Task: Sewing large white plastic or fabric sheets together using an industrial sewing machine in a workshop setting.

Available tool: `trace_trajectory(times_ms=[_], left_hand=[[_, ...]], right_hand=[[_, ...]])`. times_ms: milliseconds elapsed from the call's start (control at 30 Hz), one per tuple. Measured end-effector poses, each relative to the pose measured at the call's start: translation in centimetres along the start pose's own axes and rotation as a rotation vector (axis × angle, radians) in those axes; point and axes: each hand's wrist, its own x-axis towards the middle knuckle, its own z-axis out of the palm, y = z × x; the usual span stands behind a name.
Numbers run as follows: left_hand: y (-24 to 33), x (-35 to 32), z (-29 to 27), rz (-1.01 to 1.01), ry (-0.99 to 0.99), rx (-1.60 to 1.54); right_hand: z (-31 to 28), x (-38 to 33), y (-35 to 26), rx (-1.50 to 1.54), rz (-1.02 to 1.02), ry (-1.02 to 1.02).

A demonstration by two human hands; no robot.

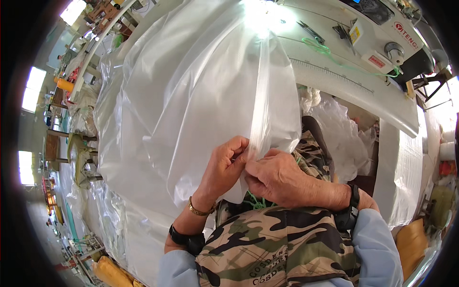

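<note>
A large sheet of clear plastic film (191, 86) lies draped over the table in front of me and hangs down to my lap. My left hand (224, 167) and my right hand (277, 178) meet at its lower edge. Both pinch a folded seam of the film between fingers and thumbs. A long crease (262, 95) runs up the film from that spot. Green thread (256, 203) lies on my camouflage apron (282, 244) just under the hands.
A white sewing machine (382, 33) stands at the upper right on a white table (354, 91) with a printed ruler, scissors (311, 32) and green thread (320, 48). More clear plastic (342, 134) is bunched under that table. Piles of film (103, 210) stretch along the left.
</note>
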Motion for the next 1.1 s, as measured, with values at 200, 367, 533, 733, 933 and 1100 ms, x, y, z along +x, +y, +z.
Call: trace_trajectory(times_ms=[200,367,533,733,933,1100], left_hand=[[-0.1,0.1,-0.1,-0.084,0.031,-0.024],[-0.1,0.5,-1.2,-0.024,0.096,-0.004],[3.1,0.4,-2.9,0.140,0.320,0.309],[3.9,0.0,-2.8,0.030,0.256,0.099],[2.2,0.1,-1.6,0.026,0.248,-0.002],[1.2,0.1,-0.9,-0.035,0.215,-0.106]], right_hand=[[0.7,0.3,0.1,-0.058,-0.099,-0.017],[0.1,0.8,1.2,-0.109,-0.264,-0.023],[2.5,3.5,4.5,0.463,0.261,0.820],[7.0,5.8,5.2,-0.021,-0.293,-0.009],[2.5,1.7,7.7,0.147,0.055,0.546],[2.9,-1.3,12.2,-0.152,0.442,1.043]])
